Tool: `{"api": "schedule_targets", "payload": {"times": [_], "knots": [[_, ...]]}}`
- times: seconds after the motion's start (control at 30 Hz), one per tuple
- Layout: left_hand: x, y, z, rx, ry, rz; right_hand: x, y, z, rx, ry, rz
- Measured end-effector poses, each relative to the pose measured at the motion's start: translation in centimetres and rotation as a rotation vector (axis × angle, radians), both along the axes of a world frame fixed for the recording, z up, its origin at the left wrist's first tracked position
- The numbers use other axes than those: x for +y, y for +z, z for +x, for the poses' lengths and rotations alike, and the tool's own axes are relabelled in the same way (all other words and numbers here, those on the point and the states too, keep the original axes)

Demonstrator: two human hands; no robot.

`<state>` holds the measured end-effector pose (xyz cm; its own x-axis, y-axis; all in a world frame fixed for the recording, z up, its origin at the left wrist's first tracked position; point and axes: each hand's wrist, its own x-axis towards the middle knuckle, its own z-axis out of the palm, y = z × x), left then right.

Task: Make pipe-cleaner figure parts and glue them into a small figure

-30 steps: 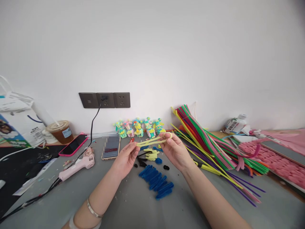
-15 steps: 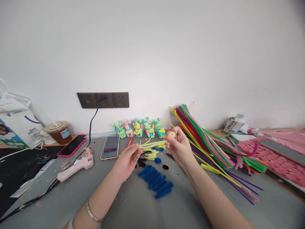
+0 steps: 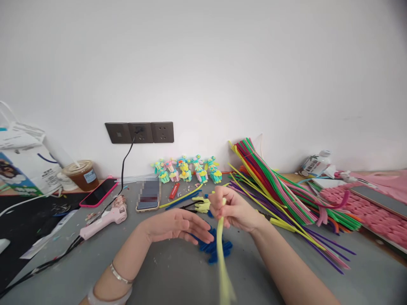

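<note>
My right hand (image 3: 233, 209) pinches a pale yellow pipe cleaner (image 3: 221, 248), whose blurred strands hang down toward the front of the table. To the left, my left hand (image 3: 179, 226) is held with its fingers outstretched, touching nothing that I can see. Beneath and between the hands lie short blue pipe cleaner pieces (image 3: 211, 248), partly covered by the left fingers. Behind my hands is a small heap of pale yellow bent pieces (image 3: 201, 205). A long yellow pipe cleaner (image 3: 181, 198) and a blue one (image 3: 179, 202) lie near it.
A large bundle of coloured pipe cleaners (image 3: 267, 178) lies at the right. Several small pastel figures (image 3: 185, 169) stand along the wall. On the left are a pink glue gun (image 3: 103, 222) with its cord, two phones (image 3: 149, 197) and a drink cup (image 3: 83, 176). A red strip (image 3: 174, 190) lies behind.
My left hand has let go of the yellow strands and opened, moving lower. The strands, stretched between both hands before, now hang from my right hand, which has come slightly left and down.
</note>
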<state>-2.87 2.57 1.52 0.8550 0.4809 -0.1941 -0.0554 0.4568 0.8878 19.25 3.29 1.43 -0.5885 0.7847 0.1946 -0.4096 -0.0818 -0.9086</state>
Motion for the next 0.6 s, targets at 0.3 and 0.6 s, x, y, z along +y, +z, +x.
{"api": "schedule_targets", "payload": {"times": [0.3,0.6], "knots": [[-0.4,-1.0,2.4,-0.012,0.207,-0.170,1.7,-0.7,-1.8,-0.277,-0.404,0.212],[1.3,-1.9,1.6,-0.010,0.519,-0.030,-2.4,-2.0,9.2,-1.572,-0.619,0.390]]}}
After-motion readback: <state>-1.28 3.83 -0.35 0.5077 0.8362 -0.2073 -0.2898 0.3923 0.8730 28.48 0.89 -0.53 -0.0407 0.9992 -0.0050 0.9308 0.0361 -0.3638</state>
